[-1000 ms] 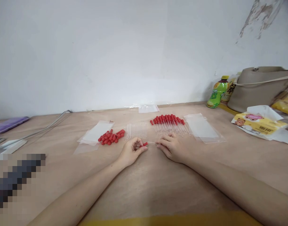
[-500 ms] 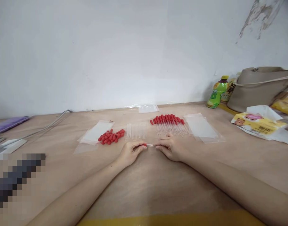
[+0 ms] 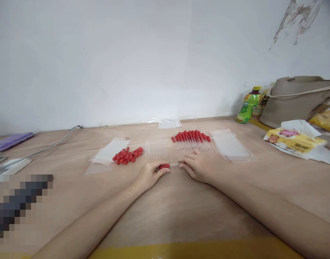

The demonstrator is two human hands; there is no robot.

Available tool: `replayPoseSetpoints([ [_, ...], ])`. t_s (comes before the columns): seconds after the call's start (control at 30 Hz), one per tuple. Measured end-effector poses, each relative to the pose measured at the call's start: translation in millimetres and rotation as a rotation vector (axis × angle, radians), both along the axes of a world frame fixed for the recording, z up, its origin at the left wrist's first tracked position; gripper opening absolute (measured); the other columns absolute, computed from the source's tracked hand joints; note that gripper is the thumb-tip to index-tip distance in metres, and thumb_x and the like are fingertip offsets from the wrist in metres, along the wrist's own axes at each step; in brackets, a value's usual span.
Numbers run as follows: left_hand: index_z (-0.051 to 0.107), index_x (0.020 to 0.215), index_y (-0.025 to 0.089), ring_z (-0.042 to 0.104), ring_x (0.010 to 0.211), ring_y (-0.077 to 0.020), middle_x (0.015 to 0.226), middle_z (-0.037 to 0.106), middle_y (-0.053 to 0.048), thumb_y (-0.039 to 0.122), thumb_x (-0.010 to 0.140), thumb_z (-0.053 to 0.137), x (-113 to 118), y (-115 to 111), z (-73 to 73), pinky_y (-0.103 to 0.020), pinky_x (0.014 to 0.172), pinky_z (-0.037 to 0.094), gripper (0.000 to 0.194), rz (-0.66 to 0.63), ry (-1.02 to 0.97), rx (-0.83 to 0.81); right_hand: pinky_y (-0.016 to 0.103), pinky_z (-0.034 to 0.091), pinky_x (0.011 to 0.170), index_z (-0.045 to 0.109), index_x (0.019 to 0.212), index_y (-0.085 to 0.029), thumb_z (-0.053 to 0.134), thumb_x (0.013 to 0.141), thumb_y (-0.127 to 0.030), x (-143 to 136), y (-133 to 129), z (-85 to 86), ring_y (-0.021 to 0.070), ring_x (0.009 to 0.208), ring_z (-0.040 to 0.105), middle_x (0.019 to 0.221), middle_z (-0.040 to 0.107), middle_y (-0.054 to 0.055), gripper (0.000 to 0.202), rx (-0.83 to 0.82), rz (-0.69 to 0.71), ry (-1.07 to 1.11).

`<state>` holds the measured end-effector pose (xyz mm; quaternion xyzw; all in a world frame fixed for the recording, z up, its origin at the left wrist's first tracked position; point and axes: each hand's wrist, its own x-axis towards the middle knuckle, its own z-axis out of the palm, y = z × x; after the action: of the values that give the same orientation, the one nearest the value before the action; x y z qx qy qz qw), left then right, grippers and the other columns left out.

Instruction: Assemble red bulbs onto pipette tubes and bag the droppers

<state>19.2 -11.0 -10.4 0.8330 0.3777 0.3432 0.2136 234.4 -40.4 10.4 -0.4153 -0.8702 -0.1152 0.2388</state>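
Observation:
Between the fingers of my left hand (image 3: 151, 173) is a red rubber bulb (image 3: 164, 166). A thin clear tube (image 3: 174, 164) runs from the bulb to the fingertips of my right hand (image 3: 196, 167), which pinch its other end. Beyond my left hand lies a pile of loose red bulbs (image 3: 125, 157). Right of that pile is a row of bare clear tubes (image 3: 155, 149). Several tubes with red bulbs on them (image 3: 191, 136) lie fanned out beyond my right hand.
Clear plastic bags lie at the left (image 3: 107, 151), at the right (image 3: 231, 144) and by the wall (image 3: 169, 124). Farther right are a green bottle (image 3: 247, 108), a tissue pack (image 3: 297, 140) and a grey bag (image 3: 291, 102). A cable (image 3: 54, 143) and purple phone (image 3: 12, 141) lie left.
More of the red bulb now shows between my left fingers, and a single tube is clearer between my hands. Both hands have stayed nearly in place.

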Motion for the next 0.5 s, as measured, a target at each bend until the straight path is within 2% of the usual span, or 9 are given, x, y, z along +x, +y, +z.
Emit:
replayPoseSetpoints([
  [0.13, 0.066, 0.088, 0.021, 0.062, 0.073, -0.0163, 0.082, 0.069, -0.001, 0.032, 0.077, 0.058, 0.6, 0.4, 0.5, -0.026, 0.067, 0.048, 0.017, -0.016, -0.007, 0.008, 0.027, 0.03, 0.061, 0.06, 0.08, -0.019, 0.044, 0.085, -0.023, -4.2, -11.3, 16.0, 0.0145, 0.072, 0.051, 0.077, 0.062, 0.003, 0.017, -0.03, -0.07, -0.001],
  [0.23, 0.067, 0.085, 0.021, 0.062, 0.069, -0.0152, 0.079, 0.069, -0.001, 0.029, 0.078, 0.057, 1.4, -0.8, 0.5, -0.024, 0.064, 0.048, 0.015, -0.013, 0.001, 0.039, 0.027, 0.029, 0.061, 0.06, 0.075, -0.017, 0.044, 0.085, -0.022, -8.7, -15.0, 18.0, 0.0135, 0.067, 0.049, 0.07, 0.061, 0.002, 0.02, -0.012, -0.101, 0.021],
  [0.33, 0.067, 0.085, 0.02, 0.061, 0.067, -0.0146, 0.077, 0.068, -0.001, 0.029, 0.078, 0.057, 2.0, -2.6, 0.1, -0.024, 0.062, 0.048, 0.016, 0.012, 0.01, 0.028, 0.027, 0.028, 0.063, 0.061, 0.074, -0.018, 0.043, 0.085, -0.023, -11.3, -13.7, 13.3, 0.0129, 0.064, 0.048, 0.066, 0.062, 0.002, 0.022, -0.011, -0.115, 0.059],
  [0.5, 0.066, 0.086, 0.019, 0.061, 0.068, -0.0149, 0.079, 0.068, -0.002, 0.03, 0.078, 0.056, 1.4, -4.6, -1.2, -0.024, 0.061, 0.047, 0.017, -0.025, 0.047, 0.018, 0.029, 0.026, 0.066, 0.059, 0.067, -0.018, 0.039, 0.086, -0.026, -11.4, -2.7, -5.0, 0.0112, 0.055, 0.044, 0.061, 0.061, 0.001, 0.029, -0.055, -0.043, 0.08],
])
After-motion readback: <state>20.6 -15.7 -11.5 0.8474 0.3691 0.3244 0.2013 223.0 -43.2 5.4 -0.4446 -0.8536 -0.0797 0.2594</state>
